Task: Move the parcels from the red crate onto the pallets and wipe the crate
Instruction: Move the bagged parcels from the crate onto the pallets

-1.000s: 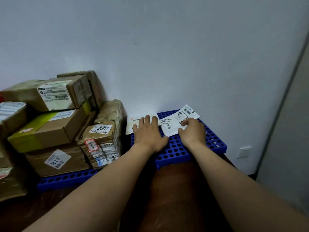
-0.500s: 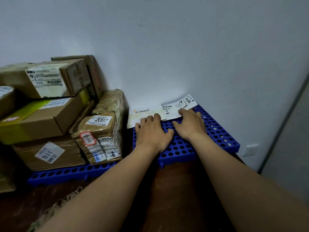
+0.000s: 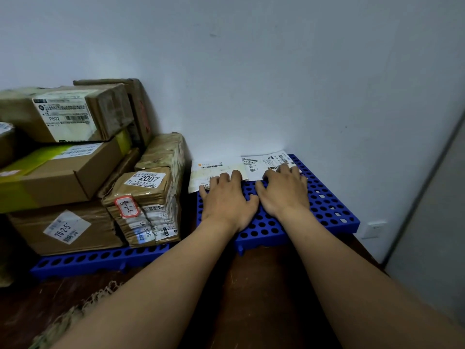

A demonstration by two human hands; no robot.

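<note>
Cardboard parcels [image 3: 75, 172] stood stacked on the left blue pallet [image 3: 100, 259]. Along the far edge of the right blue pallet [image 3: 327, 210], against the wall [image 3: 276, 71], lay two flat parcels (labels up): the left envelope [image 3: 216, 167] overhanging the far-left corner, the right envelope [image 3: 264, 162] touching it. The left hand [image 3: 226, 200] and right hand [image 3: 284, 192] lay palm-down, fingers slightly spread, fingertips pressing one envelope each.

The left hand [image 3: 227, 200] covers the near edge of the left flat parcel [image 3: 217, 169], and the right hand [image 3: 284, 195] covers the near edge of the right flat parcel [image 3: 264, 162]. The fine print on both labels is too small to read. The left pallet [image 3: 100, 258] is mostly hidden under the stacked boxes [image 3: 63, 177]. The picture's left edge cuts off one far box [image 3: 5, 144], and the near left corner cuts off a frayed net [image 3: 60, 323].
</note>
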